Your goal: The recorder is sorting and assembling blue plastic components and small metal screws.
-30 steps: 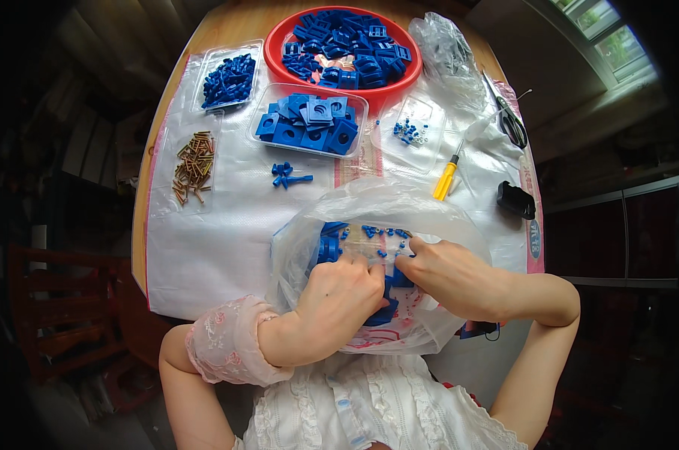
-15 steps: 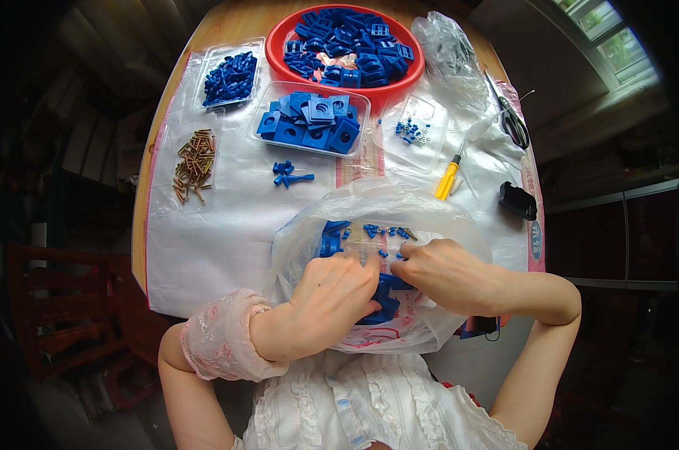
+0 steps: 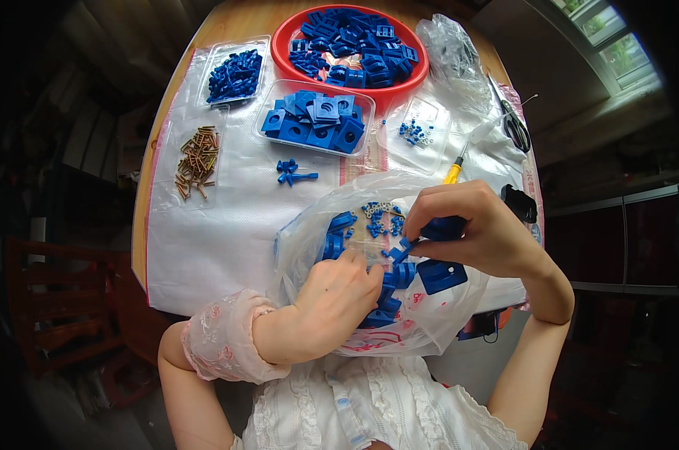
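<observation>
A clear plastic bag (image 3: 302, 232) lies open before me, holding blue plastic parts (image 3: 384, 300) and a scatter of small blue pieces and pale rings (image 3: 383, 217). My left hand (image 3: 341, 289) rests over its left side with curled fingers; what they grip is hidden. At the bag's right side, the thumb and fingers of my right hand (image 3: 478, 225) pinch a small blue plastic piece (image 3: 407, 250). A larger blue part shows through the gap between thumb and fingers. Just below this hand is a blue square part with a hole (image 3: 441, 277).
Beyond the bag stand a red basin (image 3: 275, 56) of blue parts, a clear tub (image 3: 260, 131) of blue squares, and trays of blue pegs (image 3: 234, 75), brass screws (image 3: 198, 161) and tiny beads (image 3: 416, 132). A yellow screwdriver (image 3: 453, 171), scissors (image 3: 515, 127) and black object (image 3: 519, 204) lie right.
My right hand has risen and moved right, and now shows a blue piece in its fingers. More small pieces and blue parts inside the bag are uncovered. My left hand has barely moved.
</observation>
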Tool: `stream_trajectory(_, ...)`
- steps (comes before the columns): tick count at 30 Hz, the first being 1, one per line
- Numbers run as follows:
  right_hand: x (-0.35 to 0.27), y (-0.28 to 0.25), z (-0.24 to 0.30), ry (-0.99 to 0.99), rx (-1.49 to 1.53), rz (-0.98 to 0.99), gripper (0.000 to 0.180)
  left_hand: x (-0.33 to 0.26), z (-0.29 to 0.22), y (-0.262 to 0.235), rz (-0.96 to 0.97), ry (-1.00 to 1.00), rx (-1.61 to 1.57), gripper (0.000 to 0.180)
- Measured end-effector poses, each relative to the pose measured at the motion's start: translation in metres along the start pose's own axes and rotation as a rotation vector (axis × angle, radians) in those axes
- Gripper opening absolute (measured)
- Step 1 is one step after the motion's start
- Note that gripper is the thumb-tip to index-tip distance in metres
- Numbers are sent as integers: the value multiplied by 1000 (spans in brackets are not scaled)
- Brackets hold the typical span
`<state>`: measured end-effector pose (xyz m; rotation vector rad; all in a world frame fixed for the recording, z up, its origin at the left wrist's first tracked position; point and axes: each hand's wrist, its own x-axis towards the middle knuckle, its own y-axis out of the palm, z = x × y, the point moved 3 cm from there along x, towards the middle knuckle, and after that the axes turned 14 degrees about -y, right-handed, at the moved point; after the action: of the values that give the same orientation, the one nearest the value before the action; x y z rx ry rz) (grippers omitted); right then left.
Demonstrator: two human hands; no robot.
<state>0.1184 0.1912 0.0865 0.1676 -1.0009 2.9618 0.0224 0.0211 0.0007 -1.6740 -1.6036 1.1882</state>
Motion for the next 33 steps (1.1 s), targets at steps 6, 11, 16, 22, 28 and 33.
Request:
stream_trajectory(6, 1, -2, -10, 42, 98, 11, 18, 2, 2, -1, 35, 28, -7, 30)
stream_trajectory(11, -1, 11, -1, -87, -75, -70, 20, 1, 5, 0, 15, 22, -77, 28)
stream_trajectory(16, -3, -4, -10, -96, 73, -131, 17, 2, 5, -7, -24, 78, -139, 22)
stream_trajectory(22, 38, -71, -52, 92, 264, -568, 16, -1, 4, -7, -33, 134, -137, 20)
stream_trajectory(28, 125, -137, -183, 37, -638, -686, 25, 2, -3, -1, -111, 133, -58, 19)
stream_trajectory(33, 158, -133, -242, 218, -752, -705, 41, -3, 0, -3, -149, 170, 1, 18)
